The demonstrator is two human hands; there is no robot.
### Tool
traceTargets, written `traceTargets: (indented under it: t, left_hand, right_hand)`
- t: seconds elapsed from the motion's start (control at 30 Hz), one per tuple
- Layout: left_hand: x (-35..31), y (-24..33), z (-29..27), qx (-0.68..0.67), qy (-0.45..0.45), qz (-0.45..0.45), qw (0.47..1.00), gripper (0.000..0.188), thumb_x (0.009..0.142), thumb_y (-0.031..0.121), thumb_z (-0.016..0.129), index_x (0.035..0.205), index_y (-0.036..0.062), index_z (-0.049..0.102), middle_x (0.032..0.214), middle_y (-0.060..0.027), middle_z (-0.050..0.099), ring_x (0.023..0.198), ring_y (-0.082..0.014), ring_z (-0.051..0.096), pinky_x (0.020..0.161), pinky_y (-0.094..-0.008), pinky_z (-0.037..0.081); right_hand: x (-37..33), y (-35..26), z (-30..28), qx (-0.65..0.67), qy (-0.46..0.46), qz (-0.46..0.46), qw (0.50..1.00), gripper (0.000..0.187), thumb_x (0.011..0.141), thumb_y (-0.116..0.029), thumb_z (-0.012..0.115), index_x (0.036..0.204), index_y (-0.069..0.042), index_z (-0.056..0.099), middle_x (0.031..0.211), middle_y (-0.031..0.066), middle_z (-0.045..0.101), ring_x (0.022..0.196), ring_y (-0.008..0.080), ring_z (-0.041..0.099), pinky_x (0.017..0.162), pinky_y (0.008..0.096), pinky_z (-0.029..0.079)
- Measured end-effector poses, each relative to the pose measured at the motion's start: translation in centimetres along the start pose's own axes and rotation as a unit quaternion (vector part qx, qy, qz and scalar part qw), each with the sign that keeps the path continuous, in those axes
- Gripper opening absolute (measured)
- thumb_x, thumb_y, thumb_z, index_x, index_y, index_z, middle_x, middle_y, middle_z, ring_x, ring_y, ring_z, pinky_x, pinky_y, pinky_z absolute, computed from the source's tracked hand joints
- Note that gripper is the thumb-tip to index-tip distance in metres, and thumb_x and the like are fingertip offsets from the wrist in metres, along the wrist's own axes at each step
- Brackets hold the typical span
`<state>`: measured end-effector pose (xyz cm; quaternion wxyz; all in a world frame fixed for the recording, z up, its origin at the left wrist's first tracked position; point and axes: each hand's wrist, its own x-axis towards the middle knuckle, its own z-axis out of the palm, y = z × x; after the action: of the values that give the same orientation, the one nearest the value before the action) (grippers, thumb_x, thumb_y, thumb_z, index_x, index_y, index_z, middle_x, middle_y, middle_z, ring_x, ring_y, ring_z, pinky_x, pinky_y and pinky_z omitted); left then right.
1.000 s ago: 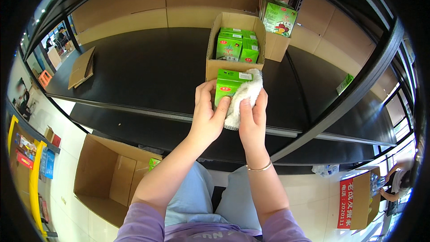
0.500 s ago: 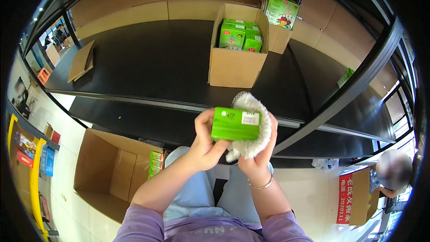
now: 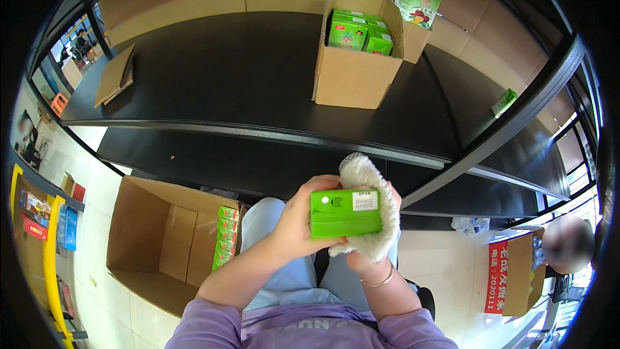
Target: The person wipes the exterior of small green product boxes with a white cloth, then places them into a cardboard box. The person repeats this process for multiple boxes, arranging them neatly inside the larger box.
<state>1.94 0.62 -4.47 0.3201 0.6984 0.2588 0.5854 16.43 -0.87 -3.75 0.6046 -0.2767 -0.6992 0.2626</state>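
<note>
In front of my lap, my left hand (image 3: 296,225) grips the left end of a small green drink carton (image 3: 339,221). A white printed label (image 3: 365,201) lies on the carton's upper face. My right hand (image 3: 369,264) is closed on a fluffy white cloth (image 3: 363,173), which wraps against the carton's right end. The cloth hides most of the right fingers. Down to the left, a large open cardboard box (image 3: 143,265) holds a row of similar green cartons (image 3: 226,236) along its right side.
Before me stands a black shelf (image 3: 226,71) with a metal front edge. On it are a cardboard box (image 3: 355,81) of green cartons, another green box (image 3: 418,3), flattened cardboard (image 3: 115,76) and a lone carton (image 3: 504,103). A slanted metal post (image 3: 497,136) rises at right.
My hands, the carton and the cloth have moved lower in the view, and the carton's labelled face is tilted differently. The shelf appears higher in the picture. Both grips continue.
</note>
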Motion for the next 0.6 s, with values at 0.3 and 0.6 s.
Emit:
traceTargets:
  t: [0.3, 0.6]
  left_hand:
    - [1.3, 1.2, -1.5, 0.107, 0.014, 0.013, 0.994, 0.061, 0.058, 0.017, 0.078, 0.107, 0.0015, 0.046, 0.107, -0.015, 0.057, 0.095, -0.0321, 0.058, 0.081, -0.0368, 0.047]
    - [1.6, 2.0, -2.2, 0.247, 0.021, -0.003, 0.969, 0.058, 0.054, 0.013, 0.075, 0.103, 0.0016, 0.047, 0.098, -0.0135, 0.056, 0.089, -0.0327, 0.056, 0.077, -0.0386, 0.046]
  right_hand:
    - [2.9, -3.4, 1.5, 0.257, 0.151, 0.13, 0.946, 0.048, 0.084, -0.021, 0.052, 0.125, -0.003, 0.035, 0.116, 0.0123, 0.049, 0.104, 0.0218, 0.051, 0.091, 0.0343, 0.04]
    - [4.6, -3.1, 0.7, -0.205, -0.022, -0.055, 0.977, 0.034, 0.07, -0.005, 0.048, 0.1, 0.006, 0.057, 0.117, 0.0209, 0.053, 0.117, 0.037, 0.043, 0.1, 0.0446, 0.029]
